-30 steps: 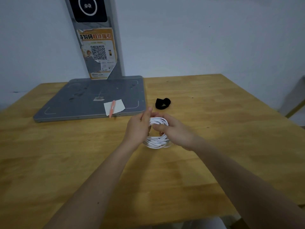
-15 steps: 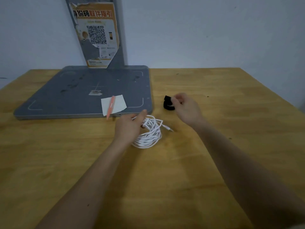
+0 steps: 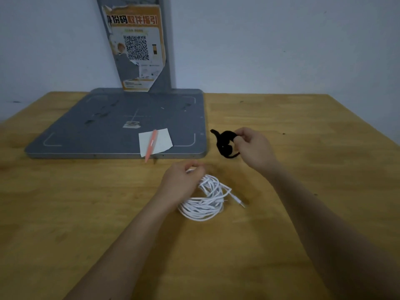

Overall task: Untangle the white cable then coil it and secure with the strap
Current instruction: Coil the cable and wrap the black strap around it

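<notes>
Left hand [image 3: 180, 182] grip closed on the far edge of the coiled white cable [image 3: 205, 200], which lies on the wooden surface [image 3: 281, 245] directly beneath and to the right of that grip. Right hand [image 3: 253, 148] grip pinches the black strap [image 3: 225, 144], held just beyond the coil, right of the grey base plate [image 3: 108, 126].

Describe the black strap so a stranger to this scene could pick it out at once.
Start at the big grey base plate on the wooden table and move just past its near right corner. There the right hand pinches the black strap, a short dark fabric band. It is the only black item, unlike the white cable coiled nearer under the left hand.
</notes>
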